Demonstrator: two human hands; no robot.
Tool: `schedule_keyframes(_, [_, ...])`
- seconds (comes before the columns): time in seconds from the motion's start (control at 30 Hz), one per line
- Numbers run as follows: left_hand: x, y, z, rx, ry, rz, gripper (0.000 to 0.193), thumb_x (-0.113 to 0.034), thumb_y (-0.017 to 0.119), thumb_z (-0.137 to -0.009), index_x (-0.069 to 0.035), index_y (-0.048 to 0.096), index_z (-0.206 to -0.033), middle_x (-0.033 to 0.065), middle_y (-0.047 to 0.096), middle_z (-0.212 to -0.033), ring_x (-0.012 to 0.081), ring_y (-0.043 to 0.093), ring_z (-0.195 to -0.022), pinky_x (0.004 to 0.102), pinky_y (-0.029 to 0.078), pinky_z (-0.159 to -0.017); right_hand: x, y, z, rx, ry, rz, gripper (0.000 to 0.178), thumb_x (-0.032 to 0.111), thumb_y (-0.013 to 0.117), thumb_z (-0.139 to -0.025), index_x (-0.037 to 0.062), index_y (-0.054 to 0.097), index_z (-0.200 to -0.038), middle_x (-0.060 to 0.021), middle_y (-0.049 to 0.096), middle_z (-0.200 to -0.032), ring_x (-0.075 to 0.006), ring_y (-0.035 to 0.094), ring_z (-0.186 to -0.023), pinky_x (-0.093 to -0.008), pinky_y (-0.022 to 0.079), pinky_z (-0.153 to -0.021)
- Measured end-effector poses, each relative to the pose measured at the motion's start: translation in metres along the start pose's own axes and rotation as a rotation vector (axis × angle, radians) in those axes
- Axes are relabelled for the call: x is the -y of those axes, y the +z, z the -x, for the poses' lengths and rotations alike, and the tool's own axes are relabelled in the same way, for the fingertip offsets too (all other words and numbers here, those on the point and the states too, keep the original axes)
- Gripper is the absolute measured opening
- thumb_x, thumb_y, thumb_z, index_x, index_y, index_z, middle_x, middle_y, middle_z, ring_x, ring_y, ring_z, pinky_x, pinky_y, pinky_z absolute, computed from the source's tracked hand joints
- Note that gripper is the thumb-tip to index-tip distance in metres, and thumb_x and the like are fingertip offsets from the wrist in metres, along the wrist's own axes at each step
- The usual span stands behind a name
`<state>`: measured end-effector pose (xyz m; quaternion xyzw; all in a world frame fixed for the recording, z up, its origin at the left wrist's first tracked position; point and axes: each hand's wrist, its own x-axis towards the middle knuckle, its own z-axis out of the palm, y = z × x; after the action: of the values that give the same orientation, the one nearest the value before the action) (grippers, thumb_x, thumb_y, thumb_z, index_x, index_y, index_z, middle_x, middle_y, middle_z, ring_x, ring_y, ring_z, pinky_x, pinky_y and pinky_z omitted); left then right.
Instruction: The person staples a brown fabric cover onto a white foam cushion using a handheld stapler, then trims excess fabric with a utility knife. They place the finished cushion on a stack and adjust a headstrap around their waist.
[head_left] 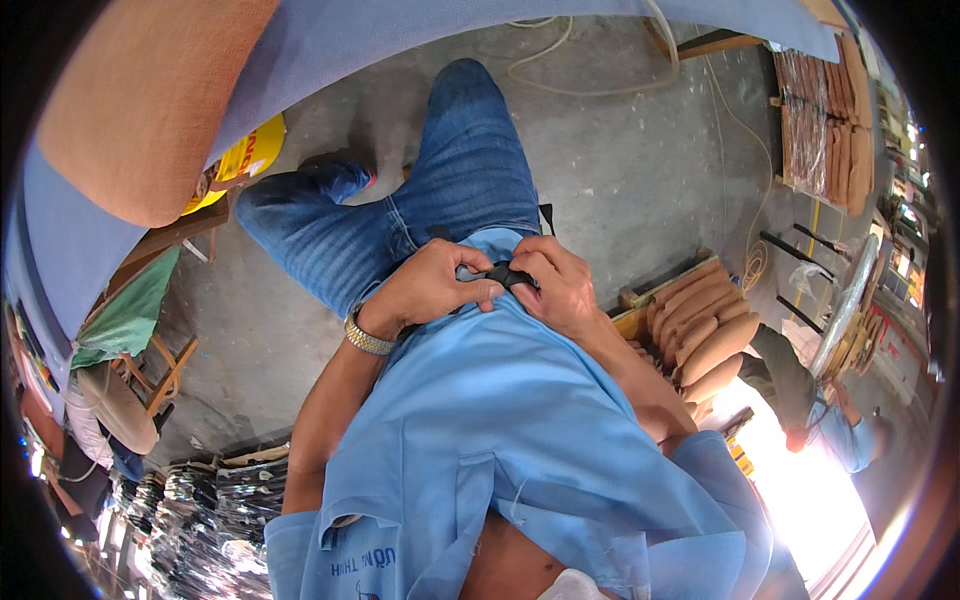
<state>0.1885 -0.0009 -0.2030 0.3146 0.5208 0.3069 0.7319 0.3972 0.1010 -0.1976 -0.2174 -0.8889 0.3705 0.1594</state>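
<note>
Both my hands are at my waist, on a small dark buckle (502,275) in front of my light blue shirt (480,380). My left hand (432,280), with a metal-band wristwatch (366,334) at its wrist, pinches the buckle's greyish end between thumb and fingers. The black end is gripped by my right hand (556,282), its fingers curled inward. Whether the two ends are joined is hard to tell. A short black strap end (546,216) sticks out beyond my right hand, over my blue jeans (465,165).
An orange-brown padded piece (150,100) and blue cloth (320,45) cover a surface ahead and to the left. A yellow bucket (262,148) stands beneath. Stacked brown pieces (705,320) sit to the right, near another person (845,435). Hose (600,90) lies on the grey floor.
</note>
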Motion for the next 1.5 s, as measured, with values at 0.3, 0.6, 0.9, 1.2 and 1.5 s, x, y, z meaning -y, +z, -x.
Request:
schedule_keyframes(0.3, [0.002,-0.004,0.001,0.089,-0.003,0.011,0.026,-0.025,0.077,-0.095,-0.002,0.079,-0.107,0.0004,0.077,-0.080,0.0046,0.059,-0.073,0.0234,0.045,-0.069,0.002,-0.010,0.004,0.139,0.052,-0.007,0.031,0.005,0.083,-0.072,0.0079,0.069,-0.099,-0.0072,0.068,-0.086,-0.0256,0.070,-0.076,-0.0348,0.056,-0.063])
schedule_keyframes(0.6, [0.006,-0.006,0.002,0.068,0.016,0.072,0.030,-0.022,0.075,-0.095,0.000,0.078,-0.115,0.0023,0.076,-0.079,0.0055,0.060,-0.075,0.0241,0.047,-0.070,0.021,-0.028,-0.004,0.243,0.422,-0.320,0.025,0.015,0.084,-0.086,0.0059,0.069,-0.104,-0.0074,0.068,-0.088,-0.0197,0.067,-0.075,-0.0316,0.056,-0.068])
schedule_keyframes(0.9, [0.006,-0.005,0.001,0.000,0.013,0.160,0.027,-0.021,0.074,-0.095,0.001,0.078,-0.110,0.0020,0.076,-0.077,0.0040,0.056,-0.070,0.0232,0.044,-0.065,0.002,-0.019,0.001,0.258,0.695,-0.518,0.020,0.019,0.077,-0.094,0.0011,0.070,-0.099,-0.0028,0.066,-0.086,-0.0112,0.059,-0.071,-0.0265,0.048,-0.065])
schedule_keyframes(1.2, [0.000,-0.008,0.002,-0.059,0.055,0.083,0.024,-0.020,0.075,-0.095,0.001,0.077,-0.107,0.0026,0.076,-0.079,0.0045,0.061,-0.071,0.0228,0.047,-0.068,-0.004,-0.025,-0.027,0.431,1.122,-1.042,0.018,0.023,0.063,-0.104,0.0081,0.068,-0.097,0.0030,0.057,-0.072,-0.0077,0.052,-0.064,-0.0242,0.041,-0.059])
schedule_keyframes(1.5, [0.000,0.001,0.008,-0.202,0.155,0.254,0.036,-0.010,0.077,-0.094,-0.002,0.071,-0.129,0.0049,0.077,-0.083,0.0047,0.070,-0.078,0.0182,0.048,-0.065,-0.014,-0.056,-0.030,0.449,1.053,-1.314,0.013,0.024,0.060,-0.106,0.0122,0.062,-0.102,0.0044,0.053,-0.067,-0.0084,0.047,-0.057,-0.0247,0.034,-0.051])
